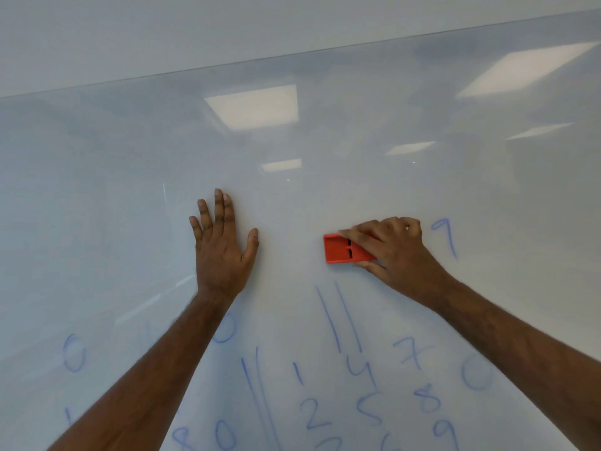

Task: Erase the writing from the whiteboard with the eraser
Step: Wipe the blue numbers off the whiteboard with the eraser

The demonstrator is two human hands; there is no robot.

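Right of frame centre, your right hand [392, 247] grips the red eraser [344, 250], long axis level on the whiteboard [325, 151]; blue writing [341, 369] lies below and just right; left hand [221, 247] rests flat, fingers spread.

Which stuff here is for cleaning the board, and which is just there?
For the job:
- whiteboard
- red eraser, gripped by the right hand
- blue numbers and lines to wipe away
- left hand, flat on the board

Just there:
- wall above the board
- reflected ceiling lights
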